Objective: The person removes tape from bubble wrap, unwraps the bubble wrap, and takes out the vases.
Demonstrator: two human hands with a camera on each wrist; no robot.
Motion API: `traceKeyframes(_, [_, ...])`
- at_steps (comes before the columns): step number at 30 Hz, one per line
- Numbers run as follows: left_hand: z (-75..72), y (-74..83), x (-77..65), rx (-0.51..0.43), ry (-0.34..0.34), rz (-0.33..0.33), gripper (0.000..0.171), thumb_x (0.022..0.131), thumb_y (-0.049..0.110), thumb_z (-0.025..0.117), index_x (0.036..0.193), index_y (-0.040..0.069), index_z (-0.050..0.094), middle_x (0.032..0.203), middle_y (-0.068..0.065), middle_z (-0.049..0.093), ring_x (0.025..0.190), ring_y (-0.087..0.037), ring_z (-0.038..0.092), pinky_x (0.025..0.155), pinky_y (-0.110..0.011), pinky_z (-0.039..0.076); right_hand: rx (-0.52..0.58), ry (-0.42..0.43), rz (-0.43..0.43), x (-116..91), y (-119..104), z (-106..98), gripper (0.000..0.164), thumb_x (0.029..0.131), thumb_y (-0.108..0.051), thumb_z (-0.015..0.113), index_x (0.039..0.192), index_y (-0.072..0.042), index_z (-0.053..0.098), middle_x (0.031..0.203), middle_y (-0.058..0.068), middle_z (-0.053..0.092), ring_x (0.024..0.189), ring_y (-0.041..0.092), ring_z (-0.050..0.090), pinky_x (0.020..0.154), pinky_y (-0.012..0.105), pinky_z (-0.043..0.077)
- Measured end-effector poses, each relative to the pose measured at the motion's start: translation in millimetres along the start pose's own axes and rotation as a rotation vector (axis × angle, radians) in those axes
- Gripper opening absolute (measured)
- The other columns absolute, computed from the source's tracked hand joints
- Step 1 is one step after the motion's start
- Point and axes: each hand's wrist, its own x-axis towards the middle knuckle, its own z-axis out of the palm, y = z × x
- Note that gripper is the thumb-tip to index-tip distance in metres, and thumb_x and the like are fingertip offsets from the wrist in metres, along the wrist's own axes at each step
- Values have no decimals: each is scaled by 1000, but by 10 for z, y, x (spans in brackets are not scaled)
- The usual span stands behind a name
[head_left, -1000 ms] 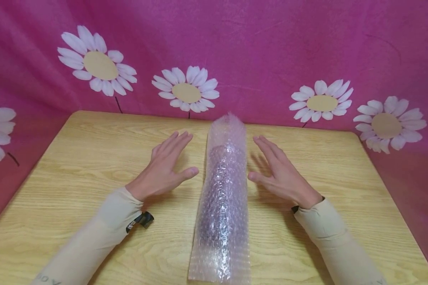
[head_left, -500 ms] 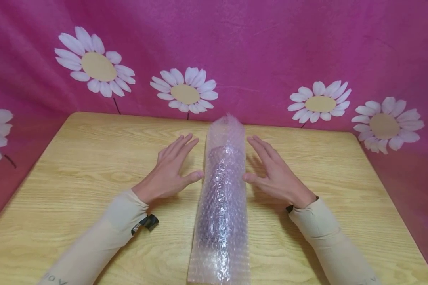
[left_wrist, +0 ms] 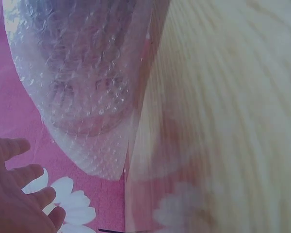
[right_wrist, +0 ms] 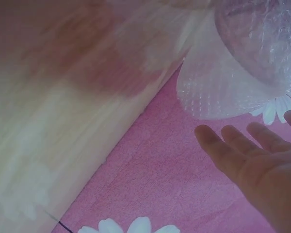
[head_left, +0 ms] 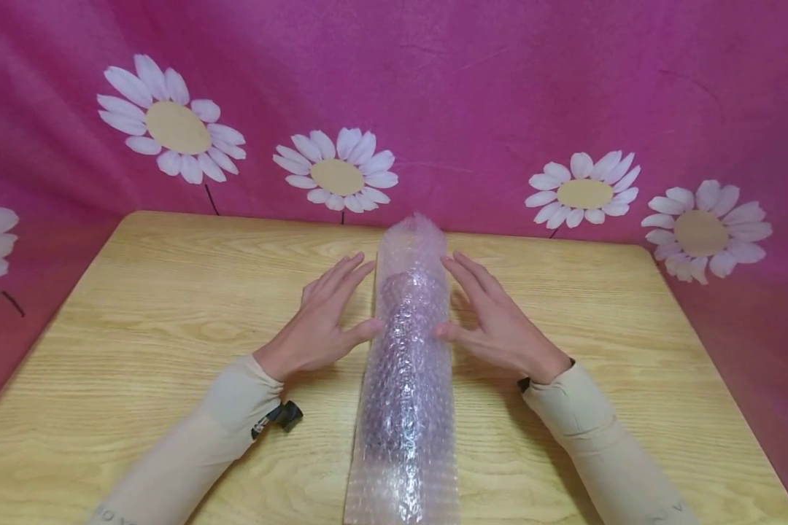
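A long roll of bubble wrap (head_left: 407,364) lies lengthwise down the middle of the table, with something darker and rounded inside it. My left hand (head_left: 322,317) is at its left side, fingers extended and thumb tip right at the wrap's edge. On the opposite side my right hand (head_left: 499,321) mirrors it, its thumb and fingertips overlapping the wrap's right edge in the head view. Both wrist views show the fingers spread and straight beside the bubble wrap (left_wrist: 87,73). The wrap's far end (right_wrist: 213,97) is a loose, flattened flap.
The wooden table (head_left: 171,292) has rounded far corners. Behind and beside it hangs a pink cloth (head_left: 460,87) printed with large white daisies (head_left: 337,177). A small black device (head_left: 289,415) sticks out at my left cuff.
Both hands have moved inward toward the bubble wrap, narrowing the gaps on either side. The wrap stays in its place on the table; the head view has shifted slightly.
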Motion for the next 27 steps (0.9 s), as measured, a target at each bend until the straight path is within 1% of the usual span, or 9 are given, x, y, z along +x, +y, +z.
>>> traceKeyframes(5, [26, 23, 13, -10, 4, -1, 105, 87, 93, 34, 166, 25, 23, 176, 0, 15, 165, -28, 11, 127, -65, 17, -2, -3, -8, 37, -26, 0, 100, 87, -65, 72, 166, -39, 15, 176, 1, 14, 161, 37, 22, 122, 70, 31])
traceKeyframes(9, [46, 45, 28, -17, 9, 5, 104, 86, 93, 33, 166, 26, 23, 176, 0, 16, 165, -28, 12, 127, -64, 17, -5, -6, -10, 62, -41, 0, 100, 87, -67, 71, 165, -40, 15, 176, 2, 15, 161, 36, 23, 123, 69, 31])
traceKeyframes(15, [69, 80, 52, -24, 4, -1, 107, 85, 95, 29, 167, 26, 21, 176, -3, 17, 164, -31, 12, 127, -65, 17, -1, -4, -17, 93, -61, 5, 100, 86, -72, 68, 165, -41, 15, 174, 3, 19, 157, 38, 31, 121, 68, 35])
traceKeyframes(17, [79, 88, 62, -29, 4, -3, 107, 85, 95, 27, 167, 26, 20, 176, -2, 16, 164, -31, 12, 127, -65, 16, 1, -3, -19, 101, -70, 3, 100, 86, -72, 68, 165, -41, 15, 174, 4, 19, 156, 39, 32, 120, 69, 36])
traceKeyframes(23, [117, 95, 85, -39, 7, 8, 108, 85, 96, 23, 166, 25, 21, 176, -2, 16, 164, -32, 13, 128, -66, 15, 6, -1, -7, 114, -96, 15, 101, 85, -67, 73, 165, -42, 17, 174, 4, 18, 156, 40, 30, 118, 71, 36])
traceKeyframes(27, [131, 108, 100, -42, 10, 9, 110, 84, 96, 22, 166, 23, 24, 176, -5, 19, 164, -31, 13, 128, -65, 16, 2, 8, -16, 128, -111, 17, 101, 85, -63, 75, 165, -40, 18, 174, 5, 19, 156, 40, 31, 118, 71, 36])
